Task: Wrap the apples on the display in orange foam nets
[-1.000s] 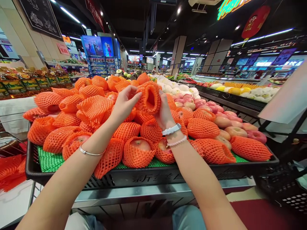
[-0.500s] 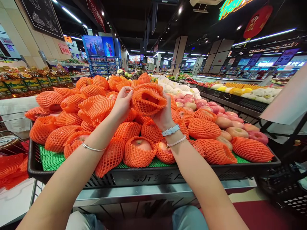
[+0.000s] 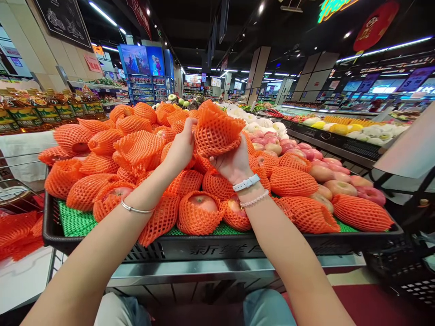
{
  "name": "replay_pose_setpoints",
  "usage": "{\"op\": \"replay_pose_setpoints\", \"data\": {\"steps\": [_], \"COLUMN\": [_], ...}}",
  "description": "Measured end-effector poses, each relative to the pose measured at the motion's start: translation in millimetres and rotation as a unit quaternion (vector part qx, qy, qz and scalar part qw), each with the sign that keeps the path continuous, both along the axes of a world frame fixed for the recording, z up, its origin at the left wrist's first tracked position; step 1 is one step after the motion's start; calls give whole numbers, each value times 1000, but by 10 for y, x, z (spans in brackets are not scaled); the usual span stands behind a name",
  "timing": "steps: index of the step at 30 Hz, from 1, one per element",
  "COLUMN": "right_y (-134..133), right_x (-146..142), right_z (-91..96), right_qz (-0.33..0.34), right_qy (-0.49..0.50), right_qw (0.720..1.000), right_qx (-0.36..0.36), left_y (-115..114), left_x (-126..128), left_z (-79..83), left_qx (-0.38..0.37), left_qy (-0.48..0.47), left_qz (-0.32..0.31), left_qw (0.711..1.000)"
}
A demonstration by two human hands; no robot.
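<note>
Both hands hold one orange foam net sleeve (image 3: 217,129) above a heap of apples. My left hand (image 3: 181,147) pinches its left edge, fingers closed on the mesh. Palm up, my right hand (image 3: 233,163) cups the sleeve from below and grips its bottom. The sleeve stands bunched, its top flared; whether an apple is inside is hidden. Below the hands lie net-wrapped apples (image 3: 200,210) on a green mat (image 3: 73,219) in a black crate (image 3: 217,246).
Bare pink apples (image 3: 335,179) fill the crate's right side. Loose orange nets (image 3: 16,233) lie at lower left. Bottled goods (image 3: 41,115) line a shelf at left. More produce bins (image 3: 353,131) run along the right. A white sign (image 3: 411,147) juts in at right.
The sleeve has been turned from opening-toward-me to flared side up and lifted a little. My right hand rolled palm up beneath it; my left hand stayed on its left edge.
</note>
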State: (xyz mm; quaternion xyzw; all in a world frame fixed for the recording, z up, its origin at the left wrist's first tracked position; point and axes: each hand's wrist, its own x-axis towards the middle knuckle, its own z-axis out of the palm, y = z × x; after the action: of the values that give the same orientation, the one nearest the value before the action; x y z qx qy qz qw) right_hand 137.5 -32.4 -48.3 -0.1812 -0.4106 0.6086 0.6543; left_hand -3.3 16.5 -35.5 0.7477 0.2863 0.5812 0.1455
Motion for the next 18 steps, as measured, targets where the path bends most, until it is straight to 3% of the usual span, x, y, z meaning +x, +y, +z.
{"op": "replay_pose_setpoints", "data": {"steps": [5,10,14,18], "right_y": [-23,-82,-55,-4], "right_x": [33,66,66,41], "right_z": [38,120,136,121], "right_qz": [11,47,28,-43], "right_qy": [-5,-17,27,72], "right_qw": [1000,998,997,995], "right_qx": [-21,-44,-61,-61], "left_y": [-81,-104,-175,-287], "left_x": [-17,2,24,56], "left_z": [29,34,71,125], "left_qx": [18,3,-14,-102], "left_qy": [89,91,69,41], "left_qz": [30,73,48,-7], "left_qw": [995,993,996,994]}}
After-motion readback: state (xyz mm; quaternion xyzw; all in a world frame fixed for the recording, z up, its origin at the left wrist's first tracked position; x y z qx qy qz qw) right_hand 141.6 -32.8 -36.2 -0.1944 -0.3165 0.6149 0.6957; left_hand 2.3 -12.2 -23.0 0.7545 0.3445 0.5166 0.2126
